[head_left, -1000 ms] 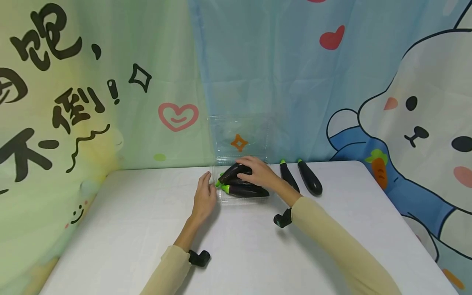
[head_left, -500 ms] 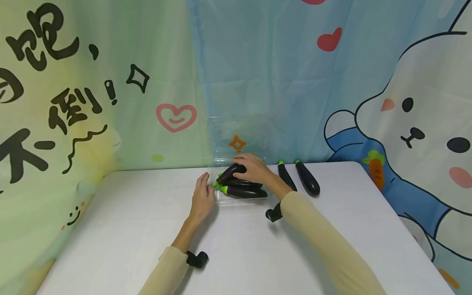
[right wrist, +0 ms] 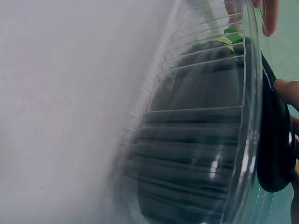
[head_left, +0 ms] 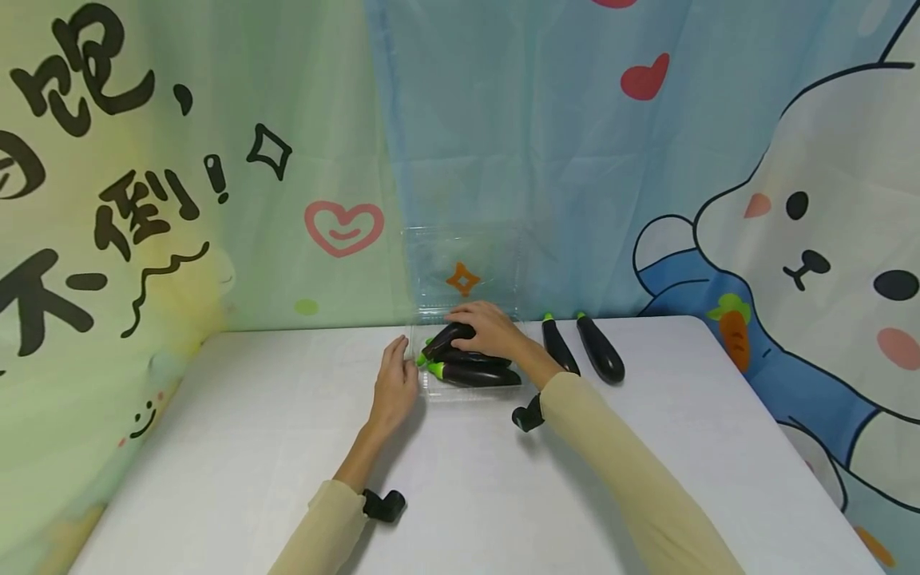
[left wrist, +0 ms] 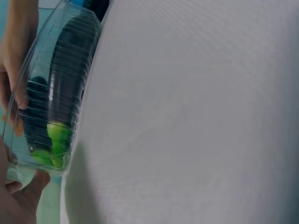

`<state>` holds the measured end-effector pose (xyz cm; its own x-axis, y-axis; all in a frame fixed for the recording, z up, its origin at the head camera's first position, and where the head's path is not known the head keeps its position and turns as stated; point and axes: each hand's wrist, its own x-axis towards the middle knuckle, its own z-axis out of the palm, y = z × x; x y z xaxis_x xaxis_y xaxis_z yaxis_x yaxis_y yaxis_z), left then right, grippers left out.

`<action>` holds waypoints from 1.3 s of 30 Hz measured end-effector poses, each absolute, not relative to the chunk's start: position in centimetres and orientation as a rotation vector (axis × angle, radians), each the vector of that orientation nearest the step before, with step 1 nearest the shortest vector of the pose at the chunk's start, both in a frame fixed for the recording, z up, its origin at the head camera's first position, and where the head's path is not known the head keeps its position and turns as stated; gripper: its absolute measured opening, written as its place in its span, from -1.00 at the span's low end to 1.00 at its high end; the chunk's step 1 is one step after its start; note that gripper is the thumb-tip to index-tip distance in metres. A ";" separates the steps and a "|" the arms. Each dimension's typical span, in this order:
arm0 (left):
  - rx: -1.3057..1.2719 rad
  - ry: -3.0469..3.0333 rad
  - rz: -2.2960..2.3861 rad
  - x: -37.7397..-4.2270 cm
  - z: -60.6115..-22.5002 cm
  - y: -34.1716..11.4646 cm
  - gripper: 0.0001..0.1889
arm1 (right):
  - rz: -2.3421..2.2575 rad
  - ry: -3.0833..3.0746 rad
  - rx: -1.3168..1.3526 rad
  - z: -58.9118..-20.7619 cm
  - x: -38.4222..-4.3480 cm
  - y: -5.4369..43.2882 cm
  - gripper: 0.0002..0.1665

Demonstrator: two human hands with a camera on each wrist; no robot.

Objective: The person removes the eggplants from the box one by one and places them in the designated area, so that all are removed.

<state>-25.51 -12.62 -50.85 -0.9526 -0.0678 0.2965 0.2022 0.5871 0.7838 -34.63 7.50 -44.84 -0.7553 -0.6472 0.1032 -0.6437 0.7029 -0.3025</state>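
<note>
A clear plastic clamshell box (head_left: 467, 391) stands at the table's back edge, its transparent lid (head_left: 431, 247) raised behind it. My right hand (head_left: 489, 329) grips a dark eggplant (head_left: 451, 335) from above; its green stem end points left. In the right wrist view this eggplant (right wrist: 271, 149) lies partly above the box rim, thumb on one side and fingers on the other. Under it in the box lie other eggplants, the front one (head_left: 477, 375) lengthwise. My left hand (head_left: 395, 387) rests against the box's left end, fingers extended; in the left wrist view the thumb (left wrist: 41, 179) touches the end wall.
Two more eggplants lie right of the box: one (head_left: 561, 345) beside my right wrist, another (head_left: 601, 350) farther right. The white tabletop (head_left: 460, 479) stretches in front. A printed curtain (head_left: 467, 120) hangs right behind the table edge.
My right hand has shifted slightly left with the eggplant, which now sits a little farther left over the others. My left hand stays against the box.
</note>
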 end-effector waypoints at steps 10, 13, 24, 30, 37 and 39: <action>-0.111 -2.527 -1.288 -25.3 -50.7 -12.5 -0.51 | -0.461 2.898 -1.131 -45.6 -34.7 7.5 -0.43; -0.107 -2.529 -1.291 -25.3 -50.6 -12.6 -0.50 | -0.456 2.909 -1.150 -45.8 -34.8 7.4 -0.44; -0.120 -2.529 -1.276 -25.4 -50.9 -12.7 -0.50 | -0.440 2.922 -1.191 -45.6 -34.6 7.6 -0.50; -0.127 -2.520 -1.250 -25.4 -51.0 -12.6 -0.51 | -0.466 2.908 -1.194 -45.0 -34.2 8.4 -0.52; -0.129 -2.523 -1.253 -25.4 -51.0 -12.6 -0.50 | -0.543 2.937 -1.229 -44.5 -33.5 9.6 -0.52; -0.126 -2.521 -1.253 -25.5 -51.1 -12.6 -0.50 | -0.569 2.941 -1.238 -44.2 -33.1 10.0 -0.51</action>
